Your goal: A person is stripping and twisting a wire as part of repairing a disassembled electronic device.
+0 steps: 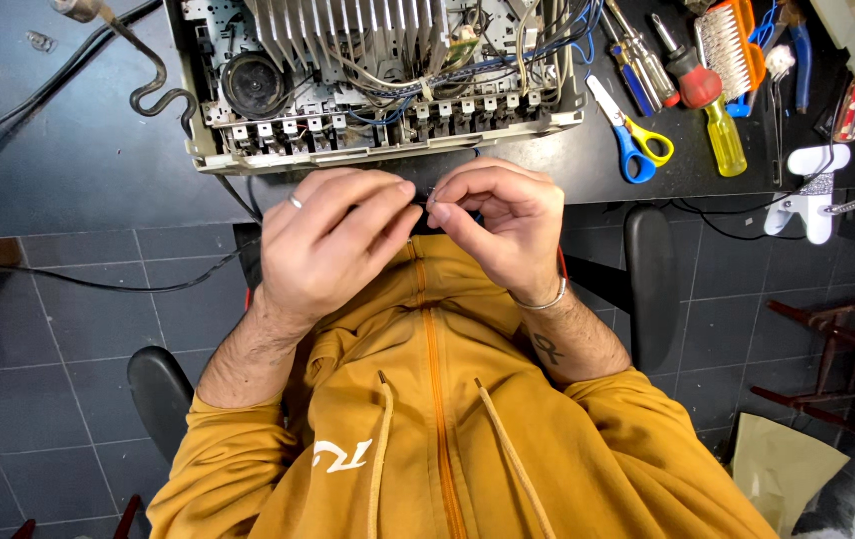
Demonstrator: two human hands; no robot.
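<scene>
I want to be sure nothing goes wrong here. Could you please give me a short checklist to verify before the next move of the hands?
1. Small part pinched firmly between both hands: left hand and right hand meet fingertip to fingertip; the part itself is too small to identify: cannot tell.
2. Opened device lies flat on the black table: ok.
3. Scissors within right-hand reach: ok.
4. Screwdrivers laid out near the scissors: ok.
5. Dark cable hangs off the table edge beside the left forearm; could snag: not ok.
</scene>
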